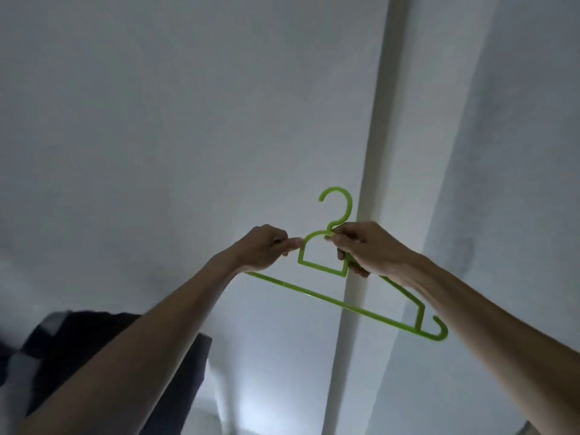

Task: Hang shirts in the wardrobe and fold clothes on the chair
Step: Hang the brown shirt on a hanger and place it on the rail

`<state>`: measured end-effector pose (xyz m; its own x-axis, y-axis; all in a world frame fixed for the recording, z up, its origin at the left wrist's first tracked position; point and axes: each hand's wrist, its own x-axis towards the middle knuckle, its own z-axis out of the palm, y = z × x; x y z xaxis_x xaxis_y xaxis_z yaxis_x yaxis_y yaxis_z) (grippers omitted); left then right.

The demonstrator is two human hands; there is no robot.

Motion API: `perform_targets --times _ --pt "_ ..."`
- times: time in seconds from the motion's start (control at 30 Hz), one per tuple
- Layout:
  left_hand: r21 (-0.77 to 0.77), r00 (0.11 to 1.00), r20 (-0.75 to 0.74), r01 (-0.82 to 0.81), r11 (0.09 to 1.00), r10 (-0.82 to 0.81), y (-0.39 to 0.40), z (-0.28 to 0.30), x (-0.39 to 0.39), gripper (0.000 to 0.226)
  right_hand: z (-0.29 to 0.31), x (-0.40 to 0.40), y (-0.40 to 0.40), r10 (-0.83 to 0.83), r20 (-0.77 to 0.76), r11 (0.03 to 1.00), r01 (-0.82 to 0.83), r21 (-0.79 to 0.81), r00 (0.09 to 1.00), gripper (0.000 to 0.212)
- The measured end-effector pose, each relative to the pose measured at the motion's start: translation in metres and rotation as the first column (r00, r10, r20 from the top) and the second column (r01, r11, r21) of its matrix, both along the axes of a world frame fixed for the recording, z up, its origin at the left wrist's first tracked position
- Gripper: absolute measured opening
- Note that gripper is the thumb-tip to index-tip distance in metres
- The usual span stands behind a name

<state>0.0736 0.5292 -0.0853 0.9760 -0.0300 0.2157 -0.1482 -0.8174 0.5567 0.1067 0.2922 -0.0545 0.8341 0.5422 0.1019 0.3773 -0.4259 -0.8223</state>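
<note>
A bare green hanger is held up with both hands, no shirt on it yet.

Nearest, low at the left, a dark garment [94, 350] is seen, blurred; further up, the left hand [263, 248] pinches the hanger [323, 268] at its inner loop, and the right hand [364, 249] is curled around the neck under the hook; behind, a pale wall [157, 120] and a white post [373, 152] are seen; the hanging step seems in preparation; next, a shirt must probably be threaded on.

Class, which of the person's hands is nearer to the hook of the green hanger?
Right. The right hand grips the hanger at the base of its hook; the left hand pinches the neck loop farther left.
</note>
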Motion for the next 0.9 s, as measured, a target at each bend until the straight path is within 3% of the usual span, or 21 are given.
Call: perform_targets --times 0.13,0.37,0.63,0.9 --pt "0.053 0.985 -0.019 -0.169 0.984 0.17 0.074 0.0 -0.079 0.046 -0.008 -0.033 0.083 0.125 0.093 0.988 -0.115 -0.105 0.988 0.023" --pt "0.0 0.887 -0.055 -0.458 0.889 0.458 0.155 0.0 -0.213 0.051 -0.017 -0.095 0.201 0.404 0.197 0.914 -0.387 -0.12 0.893 0.027" --pt "0.062 0.747 -0.072 -0.658 0.751 0.661 0.17 -0.003 -0.321 0.055 -0.031 -0.156 0.266 0.618 0.198 0.784 -0.616 -0.08 0.761 0.025" --pt "0.078 0.639 -0.059 -0.763 0.641 0.767 0.168 0.011 -0.371 0.046 -0.021 -0.19 0.29 0.682 0.191 0.722 -0.691 -0.027 0.706 0.022"
